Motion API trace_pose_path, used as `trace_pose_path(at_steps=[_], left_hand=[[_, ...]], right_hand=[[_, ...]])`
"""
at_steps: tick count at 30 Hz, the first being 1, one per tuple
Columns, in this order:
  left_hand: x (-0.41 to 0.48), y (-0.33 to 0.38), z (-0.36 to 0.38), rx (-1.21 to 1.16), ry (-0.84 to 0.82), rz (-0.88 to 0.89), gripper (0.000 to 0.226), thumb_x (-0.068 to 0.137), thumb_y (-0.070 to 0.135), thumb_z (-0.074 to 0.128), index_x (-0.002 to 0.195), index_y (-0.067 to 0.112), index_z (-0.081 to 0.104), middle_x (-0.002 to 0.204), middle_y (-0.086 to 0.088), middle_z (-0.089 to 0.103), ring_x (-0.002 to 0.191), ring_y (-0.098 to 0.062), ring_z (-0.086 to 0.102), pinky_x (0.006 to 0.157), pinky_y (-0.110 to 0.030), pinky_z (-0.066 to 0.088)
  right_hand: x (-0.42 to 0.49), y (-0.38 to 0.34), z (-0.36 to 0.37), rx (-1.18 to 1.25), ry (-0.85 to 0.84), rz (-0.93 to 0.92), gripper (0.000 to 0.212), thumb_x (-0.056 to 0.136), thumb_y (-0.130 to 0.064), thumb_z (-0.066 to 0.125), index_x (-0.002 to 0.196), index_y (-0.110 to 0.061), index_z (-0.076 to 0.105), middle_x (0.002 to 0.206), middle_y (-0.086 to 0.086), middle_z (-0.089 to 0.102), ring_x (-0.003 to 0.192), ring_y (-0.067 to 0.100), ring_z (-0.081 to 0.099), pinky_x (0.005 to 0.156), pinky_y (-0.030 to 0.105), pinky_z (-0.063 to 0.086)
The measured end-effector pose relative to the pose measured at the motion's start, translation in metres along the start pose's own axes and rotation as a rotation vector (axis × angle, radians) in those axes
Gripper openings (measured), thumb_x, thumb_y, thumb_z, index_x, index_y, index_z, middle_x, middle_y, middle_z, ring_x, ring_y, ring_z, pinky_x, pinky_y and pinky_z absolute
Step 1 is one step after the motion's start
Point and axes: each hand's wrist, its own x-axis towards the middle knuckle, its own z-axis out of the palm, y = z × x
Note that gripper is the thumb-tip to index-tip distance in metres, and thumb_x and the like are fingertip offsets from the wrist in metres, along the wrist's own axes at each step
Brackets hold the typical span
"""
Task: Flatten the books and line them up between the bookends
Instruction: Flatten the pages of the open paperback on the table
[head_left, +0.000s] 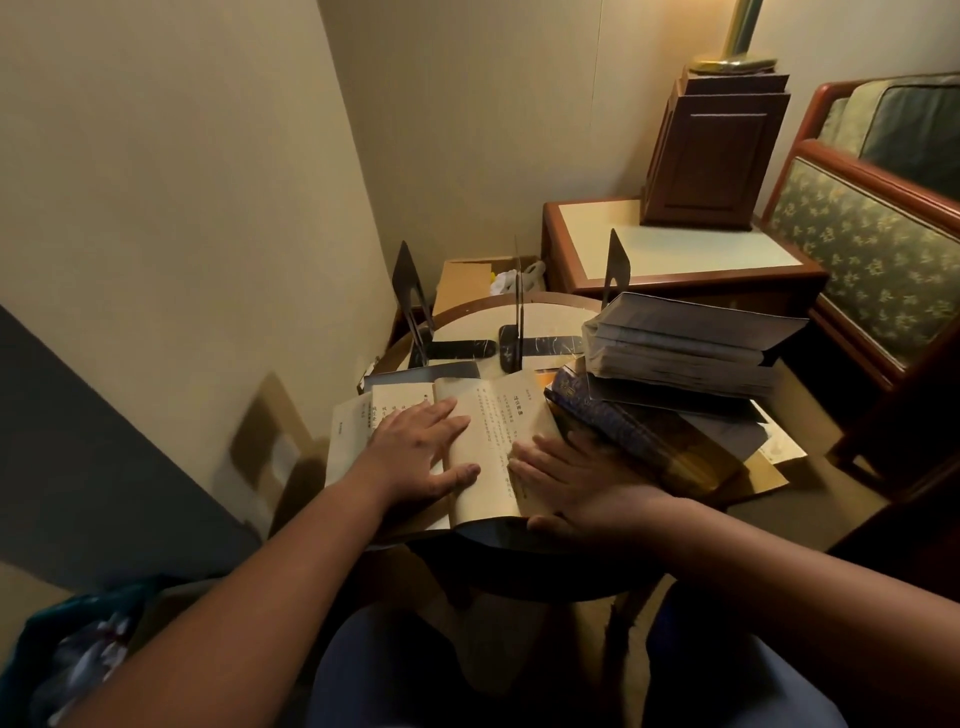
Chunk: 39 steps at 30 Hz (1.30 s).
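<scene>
An open book (493, 415) with printed pages lies at the near edge of a small round table (545, 314). My left hand (421, 452) presses flat on its left page with fingers spread. My right hand (566, 473) lies flat on the right page's lower corner. Three black metal bookends stand at the back: the left bookend (408, 286), the middle bookend (518, 312) and the right bookend (616, 267). To the right, a thick pale book (685, 343) lies askew on top of a dark blue book (623, 426) and others in a messy pile.
A wooden side table (675, 249) carrying a dark wooden box (714, 161) and a brass lamp base stands behind. An upholstered chair (878, 249) is at right. A cardboard box (467, 280) sits behind the round table. The wall is close on the left.
</scene>
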Motion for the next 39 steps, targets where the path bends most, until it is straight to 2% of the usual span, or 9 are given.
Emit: trace_pose_path(at_steps=[4,7,10,12,18,22,28,35,39], left_hand=[[0.003,0.002,0.002,0.043,-0.012,-0.004,0.087,0.075,0.086,0.025,0.15,0.042,0.022,0.162,0.011,0.01,0.148,-0.021,0.01,0.117,-0.05,0.009],[0.003,0.003,0.003,0.062,-0.012,-0.001,0.088,0.074,0.085,0.021,0.151,0.041,0.02,0.162,0.011,0.009,0.148,-0.022,0.009,0.117,-0.051,0.008],[0.002,0.004,0.003,0.065,-0.011,-0.001,0.089,0.073,0.086,0.019,0.151,0.041,0.02,0.162,0.01,0.008,0.148,-0.022,0.009,0.117,-0.05,0.008],[0.002,0.004,0.004,0.077,-0.005,-0.005,0.081,0.08,0.082,0.029,0.151,0.042,0.02,0.162,0.011,0.008,0.148,-0.022,0.008,0.117,-0.05,0.007],[0.0,0.006,0.005,0.07,-0.006,-0.01,0.076,0.084,0.079,0.033,0.15,0.045,0.017,0.162,0.012,0.007,0.149,-0.022,0.006,0.118,-0.05,0.005],[0.001,0.006,0.007,0.095,-0.01,-0.009,0.078,0.083,0.081,0.028,0.151,0.043,0.017,0.163,0.012,0.004,0.149,-0.022,0.004,0.118,-0.05,0.004],[0.003,0.004,0.009,0.079,-0.027,-0.025,0.088,0.075,0.087,0.02,0.151,0.045,0.013,0.162,0.014,0.001,0.149,-0.021,0.003,0.118,-0.05,0.002],[0.004,0.001,0.009,0.07,-0.034,-0.018,0.091,0.072,0.09,0.019,0.151,0.045,0.013,0.162,0.015,0.0,0.15,-0.021,0.001,0.118,-0.052,0.001],[0.004,0.002,0.009,0.067,-0.032,-0.015,0.099,0.066,0.094,0.01,0.152,0.044,0.013,0.162,0.014,0.001,0.15,-0.021,0.002,0.118,-0.052,0.002]], right_hand=[[-0.01,-0.005,-0.01,0.086,-0.102,-0.023,0.102,0.071,-0.078,-0.009,0.158,-0.025,-0.005,0.166,-0.004,-0.011,0.151,0.016,-0.016,0.118,0.042,-0.015],[0.004,-0.006,-0.019,0.079,-0.129,-0.004,0.111,0.064,-0.082,-0.016,0.158,-0.023,-0.005,0.166,-0.002,-0.01,0.151,0.017,-0.013,0.121,0.045,-0.009],[0.032,0.001,-0.026,0.107,-0.108,0.061,0.1,0.077,-0.083,-0.005,0.157,-0.023,-0.009,0.165,-0.004,-0.014,0.151,0.017,-0.015,0.122,0.046,-0.005],[0.058,0.008,-0.025,0.148,-0.062,0.093,0.091,0.087,-0.078,0.003,0.157,-0.022,-0.009,0.164,-0.002,-0.015,0.151,0.017,-0.015,0.123,0.045,-0.003],[0.106,0.017,-0.018,0.166,0.066,0.177,0.089,0.09,-0.076,0.004,0.157,-0.018,-0.009,0.165,0.003,-0.014,0.15,0.02,-0.017,0.123,0.045,-0.004],[0.086,0.013,-0.011,0.157,0.074,0.148,0.095,0.083,-0.08,-0.002,0.156,-0.021,-0.015,0.164,0.001,-0.02,0.148,0.018,-0.022,0.123,0.044,-0.006],[0.027,-0.008,-0.001,0.053,-0.036,0.077,0.111,0.066,-0.083,-0.016,0.156,-0.017,-0.015,0.163,0.002,-0.02,0.151,0.022,-0.017,0.122,0.042,-0.008],[-0.042,-0.021,0.002,0.142,-0.13,-0.032,0.099,0.079,-0.081,0.005,0.156,-0.022,-0.015,0.161,-0.003,-0.027,0.145,0.012,-0.03,0.112,0.027,-0.02],[-0.034,-0.018,-0.005,0.195,-0.133,-0.019,0.1,0.076,-0.083,0.001,0.157,-0.025,-0.013,0.163,-0.003,-0.021,0.147,0.012,-0.024,0.117,0.031,-0.013]])
